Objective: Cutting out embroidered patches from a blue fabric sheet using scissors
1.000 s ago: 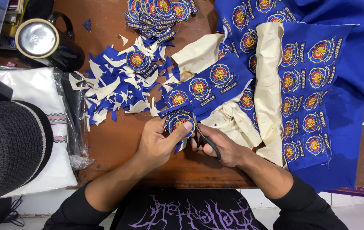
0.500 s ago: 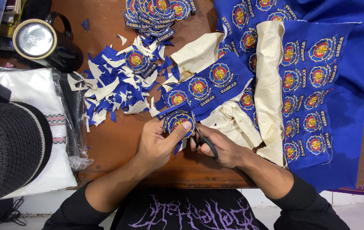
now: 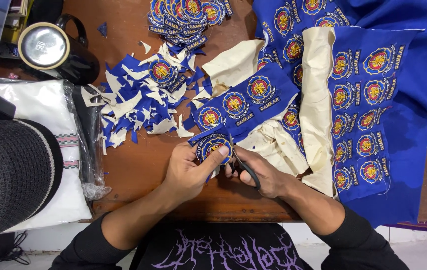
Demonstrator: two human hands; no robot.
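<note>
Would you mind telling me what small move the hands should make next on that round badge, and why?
Probably turn the round badge slightly in the left hand and make another snip. The right hand holds the scissors at the badge's edge, and blue cloth still sticks out around its rim, like the offcuts in the scrap pile.

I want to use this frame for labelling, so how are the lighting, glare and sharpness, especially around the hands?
Head view: even, soft light with only faint shadows under the left hand and right hand; both are sharp, as are the round patch and black scissors. Glare washes out the shiny mug lid. The dark hat at the left edge looks stretched by the wide lens.
</note>
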